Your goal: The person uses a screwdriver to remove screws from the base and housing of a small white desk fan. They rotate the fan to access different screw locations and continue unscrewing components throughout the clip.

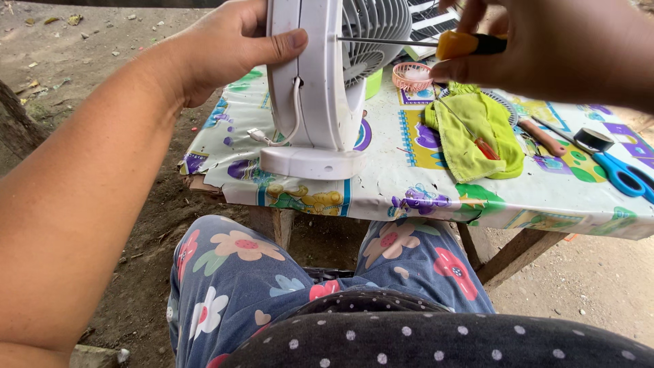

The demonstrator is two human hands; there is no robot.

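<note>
The bench (409,197) before you is covered with a colourful printed cloth and stands on bare ground; your knees in flowered trousers are just under its near edge. On its left part stands the white fan (320,88), upright on its flat base, with the grille turned away from you to the right. A thin white cable (283,133) hangs down the back of the fan and ends in a small plug lying on the cloth.

Your left hand (228,44) is closed around the back housing of the fan, with the thumb pressed flat on the white plastic. Your right hand (538,48) is closed on a screwdriver (436,44) with a yellow and black handle; its thin metal shaft lies level and its tip touches the side of the fan housing.

To the right of the fan lies a crumpled yellow-green rag (473,133). Behind it is a small pink round grille (412,76). Further right are blue scissors (623,174), a roll of black tape (593,140) and a tool with a brown handle (541,136).
</note>
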